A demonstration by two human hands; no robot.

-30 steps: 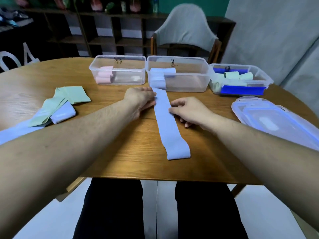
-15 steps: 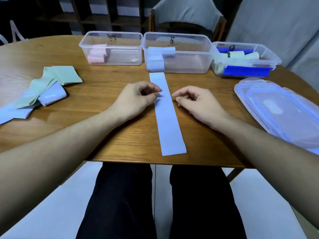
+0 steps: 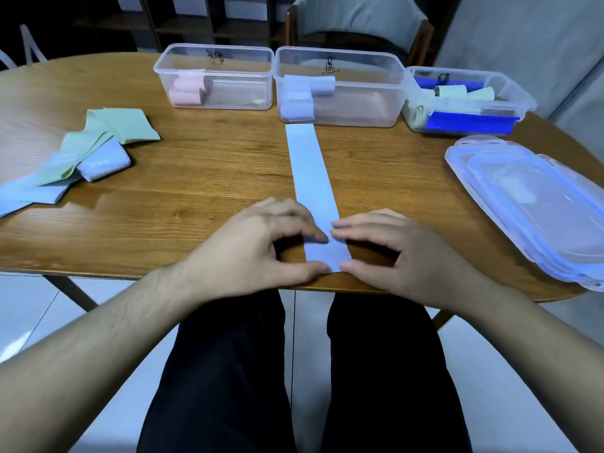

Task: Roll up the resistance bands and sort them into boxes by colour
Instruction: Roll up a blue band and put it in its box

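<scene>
Left hand [image 3: 261, 246] and right hand [image 3: 392, 253] both pinching the near end of the blue band [image 3: 313, 178], we see it flat on the table [image 3: 196, 178], far end nearly touching the middle box [image 3: 340, 86], loose bands [image 3: 81, 152] left, lids [image 3: 529, 204] right.

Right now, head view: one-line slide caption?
Both hands, left hand and right hand, pinch the near end of a flat pale blue band before three sorting boxes.
</scene>
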